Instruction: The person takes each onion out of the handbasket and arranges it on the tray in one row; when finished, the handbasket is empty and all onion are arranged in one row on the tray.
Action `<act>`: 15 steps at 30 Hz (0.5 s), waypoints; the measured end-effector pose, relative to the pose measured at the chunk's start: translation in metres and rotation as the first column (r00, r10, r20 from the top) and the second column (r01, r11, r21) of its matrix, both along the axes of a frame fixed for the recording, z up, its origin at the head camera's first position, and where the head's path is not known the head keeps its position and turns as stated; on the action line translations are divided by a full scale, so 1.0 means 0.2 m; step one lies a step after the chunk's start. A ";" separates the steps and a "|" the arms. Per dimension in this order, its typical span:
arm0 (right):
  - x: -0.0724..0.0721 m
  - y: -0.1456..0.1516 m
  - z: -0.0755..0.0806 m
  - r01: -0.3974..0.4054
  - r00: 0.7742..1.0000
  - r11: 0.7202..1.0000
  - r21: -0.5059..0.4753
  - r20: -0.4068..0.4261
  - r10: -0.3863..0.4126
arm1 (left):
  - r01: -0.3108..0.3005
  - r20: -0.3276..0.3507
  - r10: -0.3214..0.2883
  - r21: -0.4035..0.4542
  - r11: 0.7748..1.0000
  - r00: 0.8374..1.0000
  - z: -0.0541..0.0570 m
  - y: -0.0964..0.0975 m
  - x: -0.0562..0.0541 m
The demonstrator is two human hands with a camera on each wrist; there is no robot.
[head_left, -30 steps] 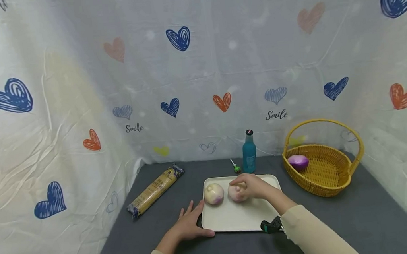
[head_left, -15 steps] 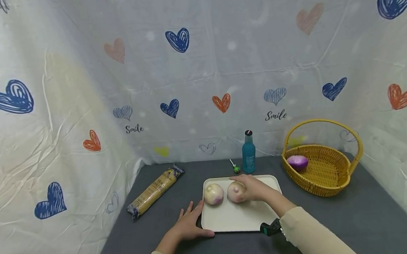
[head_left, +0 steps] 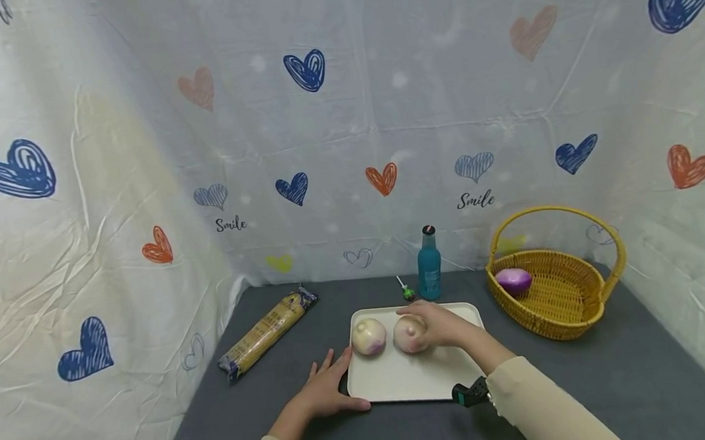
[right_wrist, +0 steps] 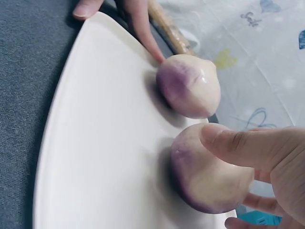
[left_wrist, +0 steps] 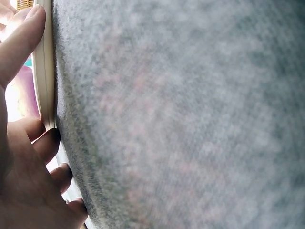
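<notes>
In the head view, two round white-and-purple turnips lie on a cream rectangular tray (head_left: 390, 383). My right hand (head_left: 438, 325) holds the right turnip (right_wrist: 205, 176), thumb on its near side and fingers round the far side. The left turnip (head_left: 368, 337) sits beside it, untouched by that hand. My left hand (head_left: 327, 389) is spread at the tray's left front corner, its thumb at the front edge and a fingertip against the left side. The left wrist view shows its thumb (left_wrist: 24, 43) along the tray's rim.
Right of the tray stands a yellow wicker basket (head_left: 553, 321) holding a purple oval vegetable (head_left: 514, 281). A blue bottle (head_left: 429, 269) and a lollipop (head_left: 406, 292) are behind the tray. A long pack of noodles (head_left: 268, 330) lies at the left on the dark grey table.
My right hand has closed in a little on the right turnip, its fingers now lower behind it. The left hand and tray keep their places; the head view shifts slightly.
</notes>
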State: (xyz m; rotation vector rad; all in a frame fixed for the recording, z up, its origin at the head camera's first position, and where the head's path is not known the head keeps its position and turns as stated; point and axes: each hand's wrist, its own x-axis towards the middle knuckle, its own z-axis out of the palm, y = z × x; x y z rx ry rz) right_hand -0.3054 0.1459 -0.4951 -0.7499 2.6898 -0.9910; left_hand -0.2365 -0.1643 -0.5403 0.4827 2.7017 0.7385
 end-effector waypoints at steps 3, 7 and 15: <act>0.00 0.03 0.02 -0.014 1.000 1.000 -0.014 -0.027 0.014 | 0.004 0.000 -0.004 0.004 1.000 1.000 0.00 0.00 -0.01; -0.02 0.07 0.06 -0.040 0.996 0.999 -0.015 -0.078 0.039 | 0.002 0.004 -0.002 0.003 1.000 1.000 -0.01 -0.01 0.00; -0.04 0.19 0.13 0.000 0.997 1.000 -0.006 -0.073 -0.001 | 0.007 -0.009 -0.007 0.006 1.000 1.000 -0.03 -0.01 -0.01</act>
